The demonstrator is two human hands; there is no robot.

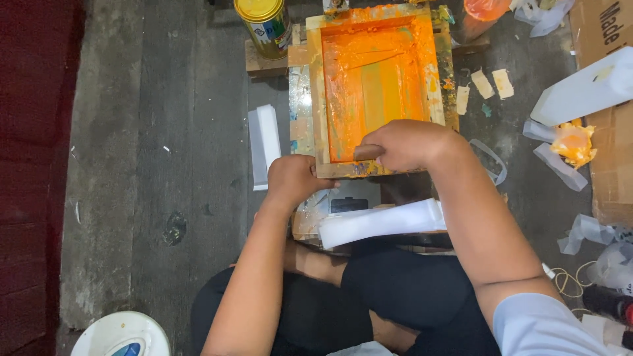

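While my left hand (293, 179) is curled over the near left corner of the wooden frame (315, 92), thumb and fingers clamped on the wood, my right hand (403, 144) is closed in a fist around the handle of a squeegee (366, 152) at the near edge of the orange ink (369, 79). Only a brown end of that handle shows past my knuckles; the blade under my palm I cannot see.

The frame lies flat just ahead of both hands, its mesh smeared thick with ink. I judge it stiff and fairly light — wood rails, taut screen — but wet and slippery wherever the ink has crept, so the place to grip is the bare, dry rail at the near corners, not the inner lip. The mesh itself looks easy to tear or dent; nothing should press on it but the blade.

Just below my hands, toward my lap, a stack of white sheets (379, 223) sticks out from under the frame. Beyond my left hand stands a yellow-lidded tin (264, 25); left of it lies a white folded piece (264, 142). Off past my right forearm lie scraps of white plastic (560, 165) and a cardboard box (610, 132).
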